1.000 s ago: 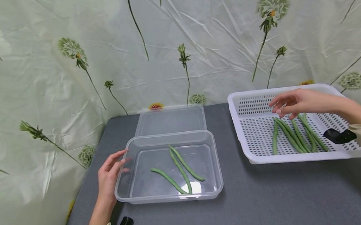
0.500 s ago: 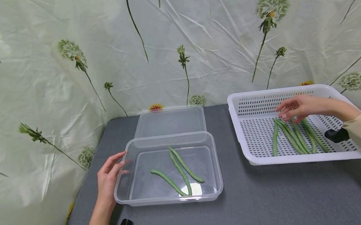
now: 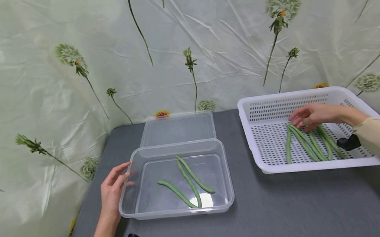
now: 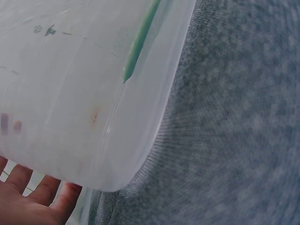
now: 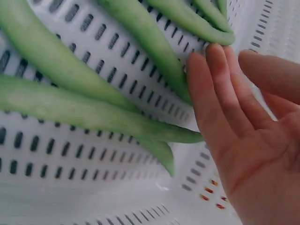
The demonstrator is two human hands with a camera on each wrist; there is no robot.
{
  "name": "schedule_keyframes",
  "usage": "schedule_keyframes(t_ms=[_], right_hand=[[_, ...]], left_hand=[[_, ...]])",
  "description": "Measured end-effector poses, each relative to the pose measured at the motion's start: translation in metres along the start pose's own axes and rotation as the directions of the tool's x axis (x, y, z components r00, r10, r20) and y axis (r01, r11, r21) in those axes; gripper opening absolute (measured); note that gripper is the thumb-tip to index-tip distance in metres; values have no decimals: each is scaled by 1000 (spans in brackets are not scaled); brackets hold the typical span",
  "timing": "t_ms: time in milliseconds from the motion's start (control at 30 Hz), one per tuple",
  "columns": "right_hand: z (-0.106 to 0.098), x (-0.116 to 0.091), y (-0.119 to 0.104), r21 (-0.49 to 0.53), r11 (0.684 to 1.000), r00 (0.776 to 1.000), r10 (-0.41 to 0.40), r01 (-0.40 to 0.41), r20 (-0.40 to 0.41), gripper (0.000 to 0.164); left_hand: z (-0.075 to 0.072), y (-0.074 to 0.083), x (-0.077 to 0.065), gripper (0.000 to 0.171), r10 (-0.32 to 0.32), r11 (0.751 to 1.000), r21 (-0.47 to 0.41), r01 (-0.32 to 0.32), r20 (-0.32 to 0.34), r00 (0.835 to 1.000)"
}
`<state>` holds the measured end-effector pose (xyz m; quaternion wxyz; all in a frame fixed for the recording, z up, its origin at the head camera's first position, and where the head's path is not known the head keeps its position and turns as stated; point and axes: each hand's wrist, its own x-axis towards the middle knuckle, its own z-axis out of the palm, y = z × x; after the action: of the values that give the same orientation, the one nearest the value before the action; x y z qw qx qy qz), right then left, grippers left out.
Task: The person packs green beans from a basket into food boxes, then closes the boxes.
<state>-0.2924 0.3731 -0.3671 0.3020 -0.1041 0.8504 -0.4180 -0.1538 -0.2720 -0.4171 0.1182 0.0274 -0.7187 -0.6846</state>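
Observation:
My right hand (image 3: 320, 115) is down inside the white perforated basket (image 3: 314, 166), its fingers at the far ends of several green beans (image 3: 304, 143). In the right wrist view the fingertips (image 5: 216, 52) lie right beside the bean tips, and no bean sits between thumb and fingers. My left hand (image 3: 111, 195) rests with spread fingers against the left side of a clear plastic container (image 3: 177, 212). Three green beans (image 3: 194, 168) lie on that container's floor. From the left wrist, the fingers (image 4: 44, 190) show at the container's edge, with one bean visible through the wall.
Behind the container lies its clear flat lid (image 3: 179, 128) on the grey tabletop (image 3: 251, 210). A floral plastic sheet (image 3: 158, 54) hangs along the back and left of the table. Black straps (image 3: 348, 143) sit at both wrists.
My right hand has lowered into the basket, toward the far ends of the beans. The left hand keeps its place at the container, and the head view has shifted slightly.

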Motion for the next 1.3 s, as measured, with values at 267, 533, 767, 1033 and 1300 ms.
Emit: schedule_keyframes(t_ms=[267,533,767,1033,1300], right_hand=[[0,0,2,53,998,998,-25,21,63,53],[5,3,-4,-14,998,994,60,-59,95,58],[12,7,-6,-53,994,994,94,-91,61,58],[5,-1,-2,83,996,996,-33,27,83,51],[2,1,-1,186,980,989,-96,74,114,53]], left_hand=[[0,1,2,31,-8,1000,-5,8,-4,1000],[-1,0,1,31,-11,1000,8,11,-6,1000],[-2,-2,-1,31,-14,1000,4,14,-4,1000],[0,-2,1,31,-9,1000,6,9,4,1000],[-1,-2,1,31,-14,1000,12,14,-2,1000]])
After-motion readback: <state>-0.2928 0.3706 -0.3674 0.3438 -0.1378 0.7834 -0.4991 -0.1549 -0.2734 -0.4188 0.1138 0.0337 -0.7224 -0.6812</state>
